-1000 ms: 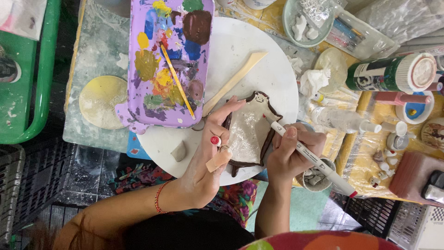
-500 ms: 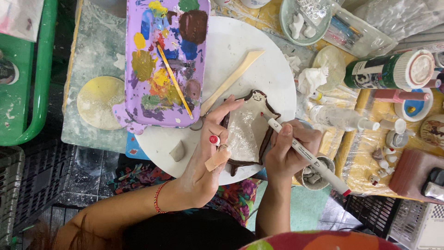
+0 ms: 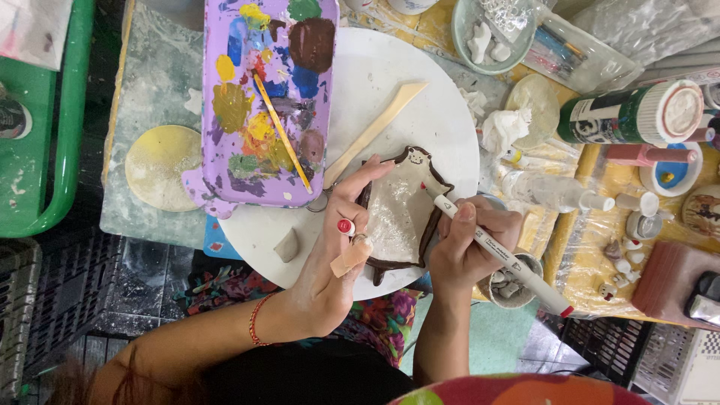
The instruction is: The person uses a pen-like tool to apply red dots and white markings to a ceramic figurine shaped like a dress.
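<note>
Pen tip (image 3: 429, 189) crept up glazed cat-shaped dish (image 3: 399, 217); right hand (image 3: 469, 244) fingers gripping pen, left hand (image 3: 330, 262) fingers steadying rim.

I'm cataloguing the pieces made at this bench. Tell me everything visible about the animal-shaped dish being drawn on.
The animal-shaped dish looks like unfired or bisque clay: a pale, whitish inside, a dark brown raised rim and a small drawn face at its top end. It lies flat on the white round board, near its lower edge. The left hand steadies its left rim; the right hand holds a white marker pen with its tip on the dish's upper right inside.
</note>
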